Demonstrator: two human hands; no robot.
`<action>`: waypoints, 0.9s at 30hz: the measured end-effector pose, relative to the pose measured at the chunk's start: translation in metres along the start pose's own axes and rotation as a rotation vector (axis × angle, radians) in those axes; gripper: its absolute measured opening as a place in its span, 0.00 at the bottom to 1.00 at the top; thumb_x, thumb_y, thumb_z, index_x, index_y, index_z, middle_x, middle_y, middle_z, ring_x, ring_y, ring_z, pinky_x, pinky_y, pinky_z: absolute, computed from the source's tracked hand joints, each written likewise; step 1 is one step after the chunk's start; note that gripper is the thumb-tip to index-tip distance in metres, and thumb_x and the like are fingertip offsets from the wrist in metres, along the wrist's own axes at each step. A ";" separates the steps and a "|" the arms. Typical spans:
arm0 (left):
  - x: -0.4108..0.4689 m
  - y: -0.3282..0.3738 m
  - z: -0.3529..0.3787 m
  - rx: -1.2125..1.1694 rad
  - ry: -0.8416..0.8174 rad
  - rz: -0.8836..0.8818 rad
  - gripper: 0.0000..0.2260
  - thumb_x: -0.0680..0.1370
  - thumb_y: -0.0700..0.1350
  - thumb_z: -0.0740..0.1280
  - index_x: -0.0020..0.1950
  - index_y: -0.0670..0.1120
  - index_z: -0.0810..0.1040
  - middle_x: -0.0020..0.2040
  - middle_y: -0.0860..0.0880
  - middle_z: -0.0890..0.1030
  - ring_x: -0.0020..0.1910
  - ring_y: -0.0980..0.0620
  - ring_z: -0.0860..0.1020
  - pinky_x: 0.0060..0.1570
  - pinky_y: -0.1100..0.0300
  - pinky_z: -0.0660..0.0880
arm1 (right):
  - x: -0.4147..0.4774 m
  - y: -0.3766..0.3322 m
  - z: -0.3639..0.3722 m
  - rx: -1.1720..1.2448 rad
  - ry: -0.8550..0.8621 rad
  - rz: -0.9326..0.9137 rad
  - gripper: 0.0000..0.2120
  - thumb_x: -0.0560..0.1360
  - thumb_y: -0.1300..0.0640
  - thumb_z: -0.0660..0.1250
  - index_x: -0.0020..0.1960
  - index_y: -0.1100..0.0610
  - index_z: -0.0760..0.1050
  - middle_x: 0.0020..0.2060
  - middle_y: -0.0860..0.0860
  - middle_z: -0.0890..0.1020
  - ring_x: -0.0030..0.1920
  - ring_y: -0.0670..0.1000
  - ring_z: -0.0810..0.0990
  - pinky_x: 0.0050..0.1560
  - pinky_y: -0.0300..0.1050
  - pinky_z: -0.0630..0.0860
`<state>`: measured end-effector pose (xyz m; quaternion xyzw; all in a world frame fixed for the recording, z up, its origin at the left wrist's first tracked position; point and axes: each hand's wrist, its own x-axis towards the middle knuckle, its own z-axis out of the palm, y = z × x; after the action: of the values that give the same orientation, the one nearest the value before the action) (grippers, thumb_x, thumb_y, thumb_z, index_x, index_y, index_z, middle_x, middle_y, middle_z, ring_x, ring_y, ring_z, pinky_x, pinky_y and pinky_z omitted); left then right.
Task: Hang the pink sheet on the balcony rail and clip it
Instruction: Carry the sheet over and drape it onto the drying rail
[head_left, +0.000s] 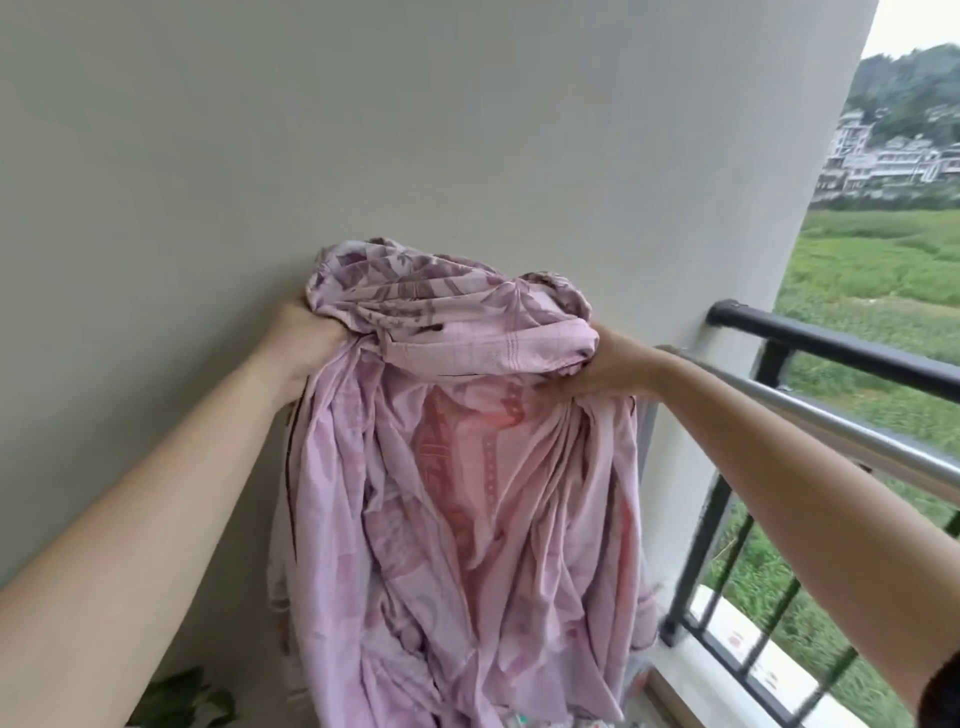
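1. The left hand (304, 340) is clutching a gathered bunch of the pink sheet (457, 493) at its upper left; the fingers are sinking into the folds and are mostly hidden by cloth.
2. The right hand (610, 366) is gripping the sheet at its upper right, with its fingertips buried under a rolled fold, so only the back of the hand is showing.
3. The sheet is hanging between both hands in front of the pale wall (363, 130), not on any rail; a crumpled, leaf-printed part is piling up above the hands.
4. Its lower edge is running out of the bottom of the view, so its full length is not showing.
5. The black balcony rail (831, 340) is standing to the right, apart from the sheet, and is being cut off by the right edge.
6. A silver bar (841, 431) is passing under the right forearm, partly covered by it.
7. A green leafy plant (182, 701) is peeking in at the lower left, mostly cut off.
8. Clips are not visible anywhere.
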<state>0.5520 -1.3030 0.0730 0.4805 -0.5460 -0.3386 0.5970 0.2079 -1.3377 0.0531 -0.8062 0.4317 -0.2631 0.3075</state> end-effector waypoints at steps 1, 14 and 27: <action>-0.005 -0.005 -0.002 -0.028 -0.054 -0.030 0.13 0.66 0.34 0.77 0.48 0.47 0.86 0.49 0.46 0.86 0.48 0.49 0.84 0.46 0.55 0.81 | 0.002 0.001 0.004 -0.059 -0.008 0.029 0.31 0.60 0.56 0.85 0.60 0.49 0.79 0.53 0.43 0.84 0.54 0.44 0.81 0.59 0.39 0.75; -0.128 -0.170 0.063 0.332 -0.643 -0.649 0.42 0.49 0.59 0.83 0.61 0.50 0.80 0.57 0.52 0.83 0.57 0.51 0.80 0.61 0.54 0.76 | -0.001 -0.037 0.049 0.093 0.307 -0.195 0.19 0.71 0.71 0.64 0.59 0.58 0.78 0.48 0.46 0.84 0.47 0.37 0.81 0.50 0.37 0.77; -0.063 -0.049 0.024 0.701 0.214 0.384 0.22 0.67 0.62 0.64 0.47 0.45 0.79 0.43 0.44 0.83 0.42 0.49 0.79 0.41 0.64 0.68 | -0.046 0.020 0.073 -0.086 -0.683 0.438 0.30 0.66 0.57 0.80 0.64 0.48 0.74 0.60 0.43 0.80 0.67 0.51 0.75 0.69 0.50 0.71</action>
<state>0.5234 -1.2645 0.0046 0.5767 -0.6428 0.0373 0.5029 0.2253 -1.2872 -0.0180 -0.7481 0.4771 0.1097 0.4480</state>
